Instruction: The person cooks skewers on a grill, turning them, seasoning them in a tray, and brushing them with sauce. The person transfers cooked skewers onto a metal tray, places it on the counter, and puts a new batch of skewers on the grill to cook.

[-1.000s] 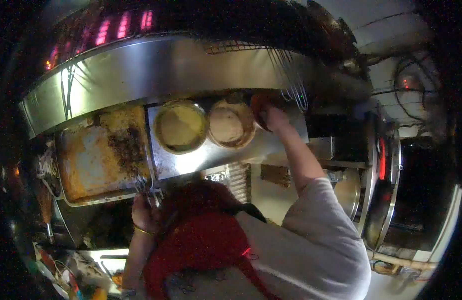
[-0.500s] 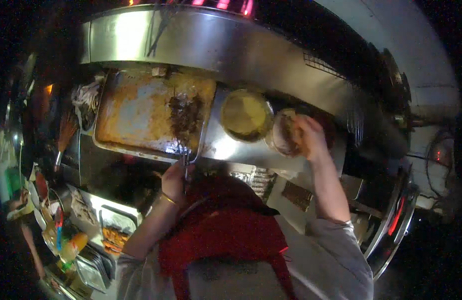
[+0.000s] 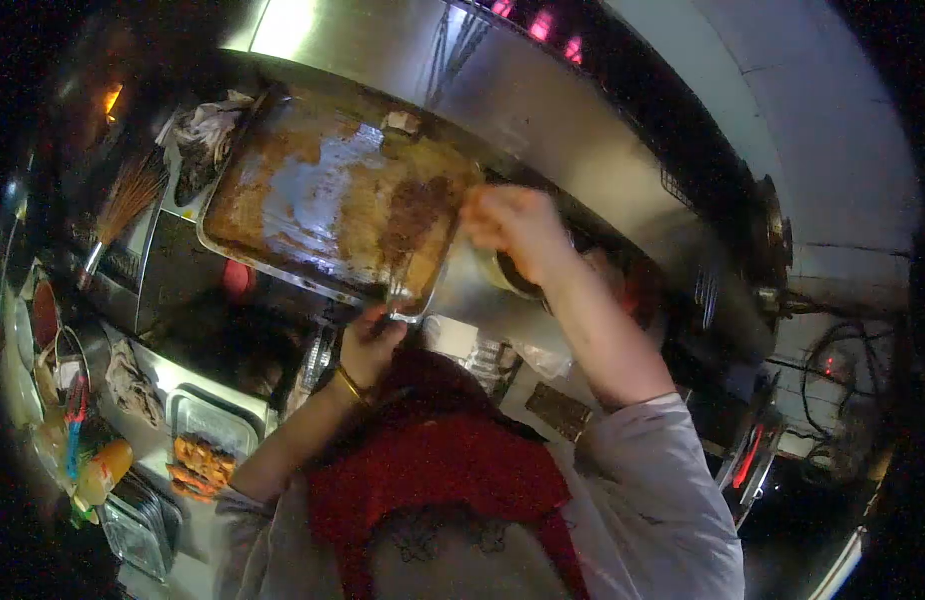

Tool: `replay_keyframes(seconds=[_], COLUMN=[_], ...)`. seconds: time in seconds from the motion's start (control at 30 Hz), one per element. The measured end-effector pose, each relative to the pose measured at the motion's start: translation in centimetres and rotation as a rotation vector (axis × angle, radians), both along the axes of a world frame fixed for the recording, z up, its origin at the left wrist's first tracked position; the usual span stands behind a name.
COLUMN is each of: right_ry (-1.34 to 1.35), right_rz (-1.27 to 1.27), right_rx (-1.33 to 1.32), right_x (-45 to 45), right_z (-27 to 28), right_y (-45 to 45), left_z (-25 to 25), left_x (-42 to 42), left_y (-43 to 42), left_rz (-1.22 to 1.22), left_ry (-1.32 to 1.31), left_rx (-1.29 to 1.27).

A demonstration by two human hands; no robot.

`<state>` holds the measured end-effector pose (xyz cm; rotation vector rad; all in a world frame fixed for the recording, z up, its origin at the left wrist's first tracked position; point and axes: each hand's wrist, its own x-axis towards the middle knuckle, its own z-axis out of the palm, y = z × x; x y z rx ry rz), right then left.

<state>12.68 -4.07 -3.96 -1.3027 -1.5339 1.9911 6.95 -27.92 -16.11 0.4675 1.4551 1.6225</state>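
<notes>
My left hand [image 3: 371, 345] is closed around the near ends of some thin skewers at the front right corner of a large, stained metal tray [image 3: 323, 190]. Dark, blurred pieces of food [image 3: 418, 215] on the skewers lie over the tray's right side. Above the tray's right edge, my right hand [image 3: 511, 222] has its fingers bunched together; what they pinch is too small to make out. Beneath that hand a round container [image 3: 520, 280] is mostly hidden. Right of the forearm, a second container [image 3: 605, 268] shows only in part.
A crumpled cloth [image 3: 205, 135] and a bristle brush [image 3: 128, 205] lie left of the tray. Lower left, a small tray holds orange food pieces [image 3: 201, 465], beside an orange-capped bottle [image 3: 108, 468]. A steel panel [image 3: 383, 50] rises behind the tray.
My right hand has moved left from the right-hand container to above the tray's right edge. My left hand still grips the skewers. The view has turned and shifted slightly.
</notes>
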Motion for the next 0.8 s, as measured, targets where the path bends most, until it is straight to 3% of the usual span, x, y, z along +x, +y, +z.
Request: replay_keyframes(seconds=[0.07,0.17,0.2,0.3,0.33,0.43,0.47,0.57,0.6,0.63,0.67,0.7,0.73,0.77,0.8], right_ry=[0.004,-0.077,-0.13,0.022,-0.107,-0.149,0.006,-0.063,-0.125,-0.001,0.125,0.118,-0.002,-0.139,-0.072], right_rz=[0.16,0.136,0.234,-0.046,0.072,0.335,0.045,0.266,0.251,0.036,-0.185,-0.241,-0.281,-0.075,0.121], right_rx=[-0.046,0.075,-0.005,0.158,0.274,0.322,0.098,0.127,0.434,0.554,0.689,0.754,1.201,0.528,0.622], right_x=[-0.3,-0.9,-0.9,-0.7,-0.1,1.4,-0.1,0.3,-0.4,-0.8,-0.8,-1.4,-1.8,-2.0,-1.7], right_z=[1.0,1.0,1.3,1.0,0.2,-1.3,2.0,0.6,1.6,0.2,-1.0,2.1,2.7,5.9,3.6], right_y=[-0.8,-0.9,-1.4,-1.0,-0.9,-1.0,-2.0,-1.8,-2.6,-2.3,-1.3,-2.0,-2.3,-4.4,-5.2], left_z=[0.2,1.9,2.6,2.0,2.0,1.9,0.4,0.1,-0.9,-2.1,-1.5,-0.9,-2.1,-2.0,-1.8], left_x=[-0.9,-3.1,-3.8,-3.5,-3.2,-2.0,-1.8,-2.0,-2.2,-2.3,-2.6,-3.0,-3.5,-3.9,-4.2], left_y=[0.0,-0.1,-0.2,0.2,0.0,-0.9,-1.2,-2.3,-2.7,-3.0,-2.8,-2.4,-3.0,-3.2,-3.3], left_rz=[-0.127,-0.295,-0.354,-0.252,-0.209,-0.17,-0.207,-0.206,-0.303,-0.372,-0.454,-0.407,-0.545,-0.512,-0.464], left_ry=[-0.221,-0.843,-1.1,-0.902,-0.852,-0.613,-0.48,-0.47,-0.237,0.002,0.456,0.929,0.86,0.992,1.129], left_rx=[-0.065,-0.063,-0.049,-0.273,-0.256,-0.216,-0.208,-0.181,-0.165,-0.152,-0.013,0.106,-0.039,0.057,0.149])
